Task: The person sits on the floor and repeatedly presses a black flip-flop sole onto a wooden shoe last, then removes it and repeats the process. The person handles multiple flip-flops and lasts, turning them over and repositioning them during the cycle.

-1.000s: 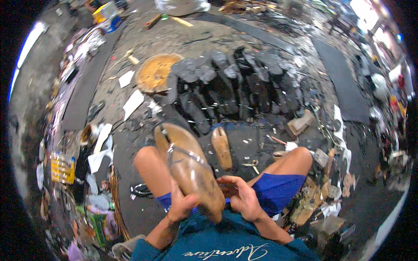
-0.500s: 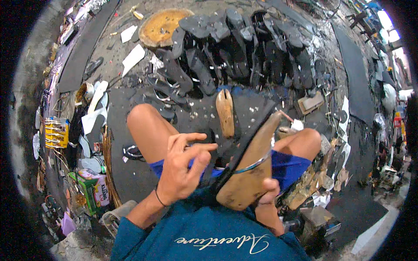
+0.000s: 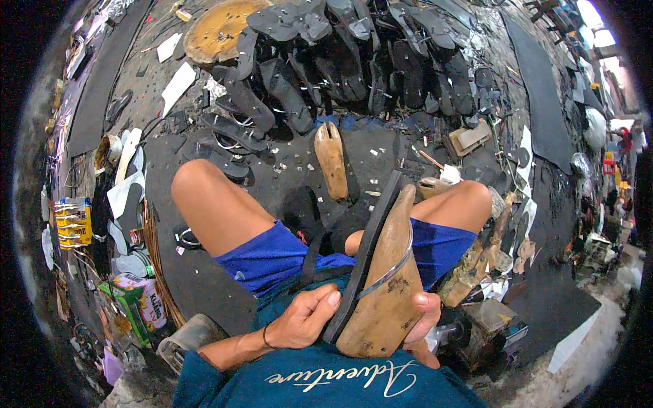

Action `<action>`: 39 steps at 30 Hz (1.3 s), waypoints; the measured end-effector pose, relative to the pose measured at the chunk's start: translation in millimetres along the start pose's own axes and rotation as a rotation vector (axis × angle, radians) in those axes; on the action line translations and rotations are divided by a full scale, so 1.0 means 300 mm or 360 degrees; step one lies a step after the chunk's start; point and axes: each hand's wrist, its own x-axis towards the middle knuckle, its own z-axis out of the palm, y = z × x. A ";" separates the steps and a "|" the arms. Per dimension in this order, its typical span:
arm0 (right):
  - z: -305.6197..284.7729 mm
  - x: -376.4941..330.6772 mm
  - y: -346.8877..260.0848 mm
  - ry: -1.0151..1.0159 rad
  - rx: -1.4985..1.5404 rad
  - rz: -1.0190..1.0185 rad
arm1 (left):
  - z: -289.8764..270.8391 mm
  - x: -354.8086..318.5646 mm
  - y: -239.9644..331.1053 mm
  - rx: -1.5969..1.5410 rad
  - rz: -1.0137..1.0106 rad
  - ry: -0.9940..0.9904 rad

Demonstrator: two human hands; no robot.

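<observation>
A wooden shoe last (image 3: 391,299) stands tilted against my shirt, its narrow end pointing away from me. Along its left side lies a black sandal sole (image 3: 364,262), and a thin grey strap (image 3: 391,273) crosses the wood. My right hand (image 3: 424,323) grips the last near its wide end, thumb on the surface. Beside the sole's lower left edge is my left hand (image 3: 306,317), fingers curled and thumb pressed in; whatever it may pinch is hidden. Another wooden last (image 3: 330,162), with a slot in its tip, lies on the dark floor mat ahead.
Many black sandals (image 3: 347,64) are heaped at the far side beside a round wooden block (image 3: 218,30). A green box (image 3: 122,319) and a yellow container (image 3: 73,223) sit at left. Scraps and a worn wooden block (image 3: 471,138) lie at right.
My left hand has come down from open, spread fingers to a closed grip beside the sole. The last with the sole has tilted more upright and moved nearer my shirt, still in my right hand.
</observation>
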 end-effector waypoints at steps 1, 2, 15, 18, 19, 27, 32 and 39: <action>0.007 -0.002 -0.002 -0.0054 0.0125 -0.0007 | 0.003 -0.012 -0.001 -0.0041 0.0004 0.0018; 0.021 -0.003 -0.003 -0.0006 0.0161 -0.0002 | 0.005 -0.024 -0.001 -0.0081 0.0015 0.0041; 0.222 0.235 -0.067 -0.0762 -0.1004 -0.0455 | -0.085 0.083 -0.005 -0.0552 0.0277 -0.0182; 0.137 0.319 -0.066 -0.0362 -0.1473 -0.0214 | -0.170 0.057 -0.029 -0.0101 0.0324 0.0224; 0.099 0.341 -0.036 -0.0309 -0.1507 -0.0073 | -0.183 0.050 -0.049 0.0021 0.0233 0.0259; -0.162 0.428 0.191 0.0177 -0.1863 -0.0241 | -0.174 0.059 -0.258 0.0176 0.0121 0.0590; -0.115 0.437 0.178 0.0200 -0.1764 -0.0071 | -0.195 0.057 -0.277 -0.0488 -0.0074 0.0494; 0.112 0.319 0.017 -0.0061 -0.1418 -0.0286 | -0.206 0.011 -0.092 -0.0625 0.0171 0.0137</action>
